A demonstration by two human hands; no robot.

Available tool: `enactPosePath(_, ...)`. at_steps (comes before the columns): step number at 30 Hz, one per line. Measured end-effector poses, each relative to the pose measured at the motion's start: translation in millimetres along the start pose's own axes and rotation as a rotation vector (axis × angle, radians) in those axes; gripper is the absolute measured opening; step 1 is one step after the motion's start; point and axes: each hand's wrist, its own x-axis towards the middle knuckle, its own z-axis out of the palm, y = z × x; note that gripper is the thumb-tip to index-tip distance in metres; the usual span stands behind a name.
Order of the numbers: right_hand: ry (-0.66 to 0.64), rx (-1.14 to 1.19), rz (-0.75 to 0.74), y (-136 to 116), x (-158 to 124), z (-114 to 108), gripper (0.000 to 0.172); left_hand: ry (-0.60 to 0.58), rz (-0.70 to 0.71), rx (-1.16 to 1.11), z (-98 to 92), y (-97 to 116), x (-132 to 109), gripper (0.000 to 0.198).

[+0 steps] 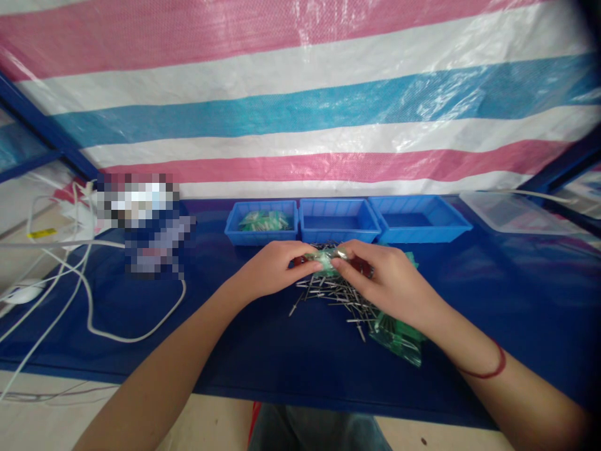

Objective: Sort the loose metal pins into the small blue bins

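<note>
Pinching a green plastic packet (325,263) between our left hand (277,266) and right hand (392,279), fingers closed on it above the surface (263,357), we seem partway along, with similar packets (265,220) in the leftmost blue bin (261,238) and many blind rivets (331,289) left loose.

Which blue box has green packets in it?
The left box: green packets show inside it. None show in the middle box or the right box.
</note>
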Motion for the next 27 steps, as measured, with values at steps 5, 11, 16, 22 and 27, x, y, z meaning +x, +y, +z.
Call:
enactPosePath(5, -0.006, -0.019, -0.013, -1.2, 0.2, 0.1, 0.014, 0.010, 0.004, -0.011, 0.5, -0.3, -0.2, 0.022)
enactPosePath(11, -0.004, -0.046, -0.040, -1.6, 0.4, 0.2, 0.014, 0.013, 0.010, -0.006, 0.4, -0.9, 0.0, 0.022)
enactPosePath(16, -0.007, -0.057, -0.050, -0.6, 1.0, 0.3, 0.013, 0.009, 0.015, -0.011, 2.0, -3.1, 0.2, 0.023)
enactPosePath(22, 0.049, 0.000, 0.003, 1.3, 0.2, 1.6, 0.014, 0.077, -0.060, -0.132, -0.5, -3.5, -0.6, 0.024)
enactPosePath(27, 0.106, 0.299, 0.110, 8.1, 1.1, 5.3, 0.024, 0.149, -0.110, -0.268, -3.7, -4.3, 0.3, 0.020)
